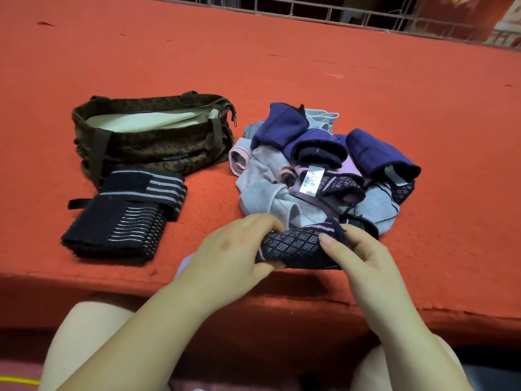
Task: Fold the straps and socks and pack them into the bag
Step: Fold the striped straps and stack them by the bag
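A dark sock with a pale diamond pattern (296,245) lies at the near edge of the red surface. My left hand (234,255) grips its left end and my right hand (363,261) pinches its right end. Behind it sits a heap of socks (318,165) in purple, grey, pink and dark tones. Two folded black straps with grey stripes (124,215) are stacked to the left. Behind them stands the open brown patterned bag (152,136), with a pale lining showing inside.
Everything rests on a red cloth-covered surface (253,57) whose front edge runs just under my hands. A metal grille (338,15) runs along the far side. My knees show below the edge.
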